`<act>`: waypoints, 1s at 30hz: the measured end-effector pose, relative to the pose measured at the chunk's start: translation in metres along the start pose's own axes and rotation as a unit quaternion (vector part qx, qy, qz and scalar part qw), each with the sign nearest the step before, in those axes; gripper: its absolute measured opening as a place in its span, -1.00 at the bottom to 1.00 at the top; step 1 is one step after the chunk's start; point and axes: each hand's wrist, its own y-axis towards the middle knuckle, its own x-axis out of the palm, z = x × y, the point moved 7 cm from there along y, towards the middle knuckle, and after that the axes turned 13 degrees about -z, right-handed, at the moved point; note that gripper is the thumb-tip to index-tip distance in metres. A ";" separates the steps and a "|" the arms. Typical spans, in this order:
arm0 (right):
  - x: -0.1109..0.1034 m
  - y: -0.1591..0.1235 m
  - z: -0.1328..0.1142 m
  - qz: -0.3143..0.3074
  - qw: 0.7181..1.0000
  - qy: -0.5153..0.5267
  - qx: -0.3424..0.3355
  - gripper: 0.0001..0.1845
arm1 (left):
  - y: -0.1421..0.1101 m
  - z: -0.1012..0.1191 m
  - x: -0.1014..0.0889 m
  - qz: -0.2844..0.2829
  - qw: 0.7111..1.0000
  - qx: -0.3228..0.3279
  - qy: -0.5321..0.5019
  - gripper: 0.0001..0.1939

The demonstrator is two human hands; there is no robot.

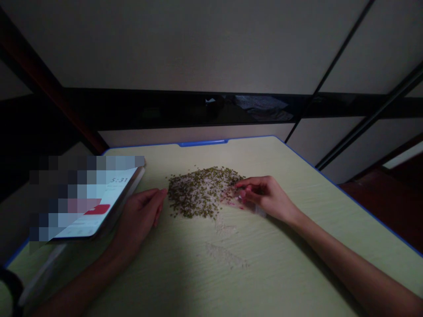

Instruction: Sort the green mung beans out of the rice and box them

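Holds both hands low at the worktop (pixel 271 281), one on each side of the pile (pixel 198 193) of green and whitish grains in the centre of the frame, probably to reach either edge without covering the middle. Curls the left hand (pixel 140 211) beside the left edge, thumb and forefinger drawn together; cannot tell whether pinching a grain. Extends the right hand (pixel 274 198) to the right edge, bent fingers at clear plastic (pixel 260 212) with red marks, perhaps to steady it; cannot tell whether truly grasping it. Has loose pale grains (pixel 223 255) toward the lower centre, apart from the pile. Has a lit device (pixel 109 189) at left, outside the left hand, likely for viewing without crowding the grains.
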 end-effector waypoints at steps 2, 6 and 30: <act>0.000 0.001 0.001 -0.003 1.000 -0.004 -0.001 -0.65 | 0.000 0.000 0.001 -0.002 1.000 0.004 0.001 -0.61; 0.001 0.000 0.001 -0.027 1.000 -0.014 -0.003 -0.66 | 0.000 0.000 0.001 -0.004 1.000 0.003 0.004 -0.61; -0.010 -0.007 -0.007 0.010 0.999 -0.037 -0.011 -0.66 | 0.002 -0.003 0.001 -0.004 1.000 0.000 -0.004 -0.61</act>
